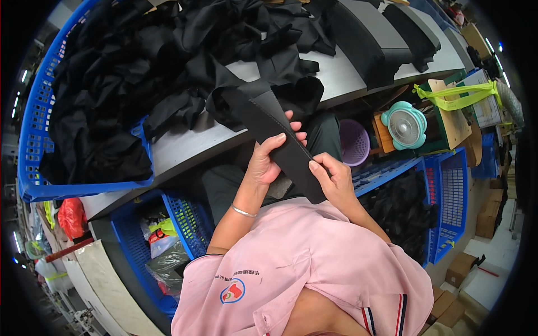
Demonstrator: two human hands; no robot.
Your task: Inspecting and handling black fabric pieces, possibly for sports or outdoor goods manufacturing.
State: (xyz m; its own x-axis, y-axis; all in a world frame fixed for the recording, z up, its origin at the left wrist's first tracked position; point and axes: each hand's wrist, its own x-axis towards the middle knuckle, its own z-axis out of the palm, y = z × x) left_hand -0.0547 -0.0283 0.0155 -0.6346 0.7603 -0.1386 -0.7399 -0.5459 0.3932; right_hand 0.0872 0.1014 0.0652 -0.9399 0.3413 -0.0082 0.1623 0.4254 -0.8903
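A black fabric piece [280,143] with a stitched seam along one edge slants across my lap, in front of the table. My left hand [268,159] grips it around the middle, with the thumb on top and the fingers showing past the far edge. Close to its near end, my right hand [334,182] pinches the right edge between thumb and fingers. The far end of the piece reaches the table, where it meets a heap of loose black fabric [196,67]; where one stops and the other starts is hard to make out.
A blue basket [84,190] overflowing with black fabric covers the table's left. Flat black stacks [364,50] lie on the grey tabletop [179,148] at right. Below stand a blue crate [188,224], another blue crate [451,196], a purple bin [354,143] and a teal fan [404,126].
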